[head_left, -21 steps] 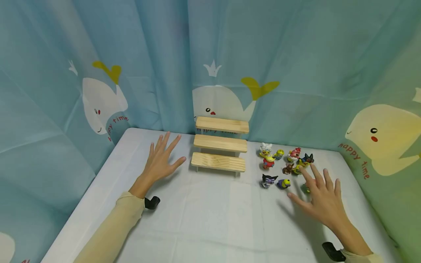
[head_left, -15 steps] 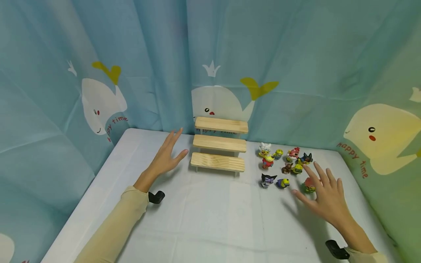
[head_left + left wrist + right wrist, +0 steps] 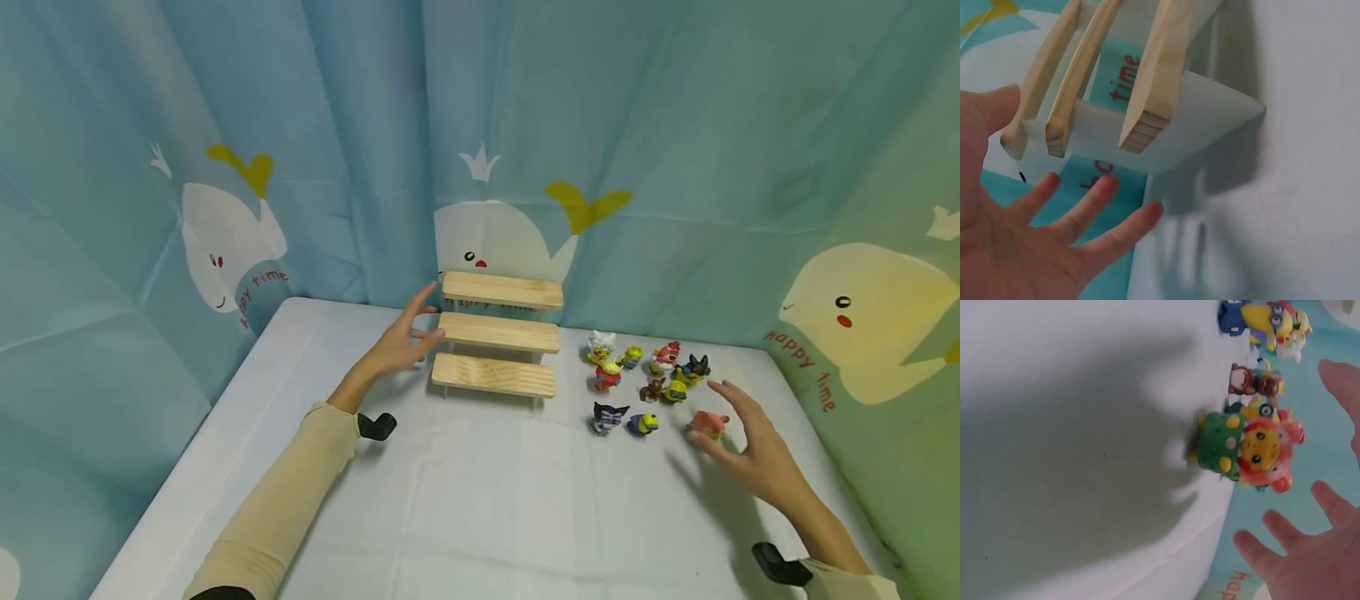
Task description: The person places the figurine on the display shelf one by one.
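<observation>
Moved inward since the earlier frame, the left hand (image 3: 396, 345) is spread wide and empty just beside the left end of a three-tiered pale wooden stand (image 3: 495, 375). Shifted slightly rightward, the right hand (image 3: 767, 460), also wide and empty, is near a small green-bodied, pink-hooded figurine (image 3: 1216, 447) upright on a white cloth-covered table (image 3: 465, 500). More multicoloured figurines (image 3: 652, 389) are grouped behind it, toward the stand.

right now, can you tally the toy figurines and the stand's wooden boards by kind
Toy figurines: 10
Wooden boards: 3
Total: 13
</observation>
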A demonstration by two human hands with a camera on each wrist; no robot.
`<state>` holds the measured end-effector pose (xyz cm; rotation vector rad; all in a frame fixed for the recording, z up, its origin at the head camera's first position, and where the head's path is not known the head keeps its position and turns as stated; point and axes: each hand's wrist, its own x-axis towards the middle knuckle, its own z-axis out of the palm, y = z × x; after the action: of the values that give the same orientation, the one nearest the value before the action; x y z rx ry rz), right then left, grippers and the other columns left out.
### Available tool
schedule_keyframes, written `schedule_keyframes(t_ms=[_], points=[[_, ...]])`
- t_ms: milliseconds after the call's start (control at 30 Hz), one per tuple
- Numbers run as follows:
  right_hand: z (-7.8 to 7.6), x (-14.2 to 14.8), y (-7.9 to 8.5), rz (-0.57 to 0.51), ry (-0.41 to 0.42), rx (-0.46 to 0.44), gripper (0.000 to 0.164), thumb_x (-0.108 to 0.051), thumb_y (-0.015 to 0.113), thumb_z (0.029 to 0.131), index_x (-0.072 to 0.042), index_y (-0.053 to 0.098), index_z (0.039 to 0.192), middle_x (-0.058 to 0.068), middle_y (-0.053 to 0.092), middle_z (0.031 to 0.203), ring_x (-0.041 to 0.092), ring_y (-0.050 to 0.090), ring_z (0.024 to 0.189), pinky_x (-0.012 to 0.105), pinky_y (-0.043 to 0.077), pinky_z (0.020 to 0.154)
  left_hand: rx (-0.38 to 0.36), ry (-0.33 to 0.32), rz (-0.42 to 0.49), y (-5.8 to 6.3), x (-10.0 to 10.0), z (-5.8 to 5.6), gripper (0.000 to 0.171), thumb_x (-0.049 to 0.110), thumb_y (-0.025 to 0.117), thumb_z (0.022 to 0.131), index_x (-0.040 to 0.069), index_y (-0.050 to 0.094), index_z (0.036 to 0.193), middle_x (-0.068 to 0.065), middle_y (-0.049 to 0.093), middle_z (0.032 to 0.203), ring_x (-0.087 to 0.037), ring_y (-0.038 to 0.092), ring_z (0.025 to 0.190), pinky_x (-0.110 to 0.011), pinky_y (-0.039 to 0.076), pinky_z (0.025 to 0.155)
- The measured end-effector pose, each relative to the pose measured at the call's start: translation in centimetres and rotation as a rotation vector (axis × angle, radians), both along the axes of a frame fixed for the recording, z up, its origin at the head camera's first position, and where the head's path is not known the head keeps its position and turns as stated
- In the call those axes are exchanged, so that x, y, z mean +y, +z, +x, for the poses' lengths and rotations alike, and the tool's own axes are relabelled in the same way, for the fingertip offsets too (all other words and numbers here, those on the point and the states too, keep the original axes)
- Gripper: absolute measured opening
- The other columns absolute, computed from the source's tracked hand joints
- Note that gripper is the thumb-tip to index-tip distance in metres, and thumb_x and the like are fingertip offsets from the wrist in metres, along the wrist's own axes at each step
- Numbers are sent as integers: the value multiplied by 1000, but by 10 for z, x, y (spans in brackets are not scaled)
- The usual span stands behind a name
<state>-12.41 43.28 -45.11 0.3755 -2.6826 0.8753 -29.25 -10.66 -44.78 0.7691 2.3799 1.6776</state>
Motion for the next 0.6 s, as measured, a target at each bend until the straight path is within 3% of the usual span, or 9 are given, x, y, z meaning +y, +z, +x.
schedule_keyframes(t_ms=[67,133,200,267,333,467,600], points=[[1,4,-1,-8,-17,-63,89,-7,83,87,-12,34,160,32,34,156,63,45,125,75,43,95,-45,-21,15,0,1,-2,82,22,58,107,35,3,166,-27,25,161,-50,58,123,-61,59,80],[1,8,-3,-19,-28,-104,85,-7,82,88,-11,35,158,32,40,151,46,60,116,54,58,87,-83,-42,35,-1,2,-4,82,23,58,107,39,3,166,-27,24,161,-52,57,123,-62,59,81],[0,12,-7,-52,-8,-118,79,-3,81,89,-8,37,155,33,46,145,22,66,109,29,60,80,-116,-56,51,-3,3,-6,81,24,58,108,43,3,165,-26,22,161,-51,57,123,-63,59,81],[-1,14,-12,-98,22,-121,73,2,80,88,-3,40,149,22,54,138,1,63,103,11,53,76,-145,-67,57,-5,4,-8,81,24,58,108,47,3,163,-25,19,162,-51,58,123,-62,59,80],[-2,17,-18,-149,61,-117,69,10,78,86,2,41,144,7,58,133,-9,58,101,9,53,76,-162,-80,55,-6,5,-8,81,23,57,108,49,3,163,-26,15,163,-50,57,124,-60,60,80],[-3,22,-25,-201,85,-124,64,18,73,86,4,41,139,-23,52,126,-11,58,102,9,53,77,-164,-94,62,-7,7,-8,81,23,57,108,48,3,163,-27,12,164,-50,56,125,-54,62,77],[-4,25,-28,-185,75,-132,60,19,70,87,5,41,138,-25,49,124,-13,55,103,8,52,78,-141,-77,72,-6,9,-9,80,22,58,108,46,6,164,-26,14,165,-50,60,119,-53,62,73]])
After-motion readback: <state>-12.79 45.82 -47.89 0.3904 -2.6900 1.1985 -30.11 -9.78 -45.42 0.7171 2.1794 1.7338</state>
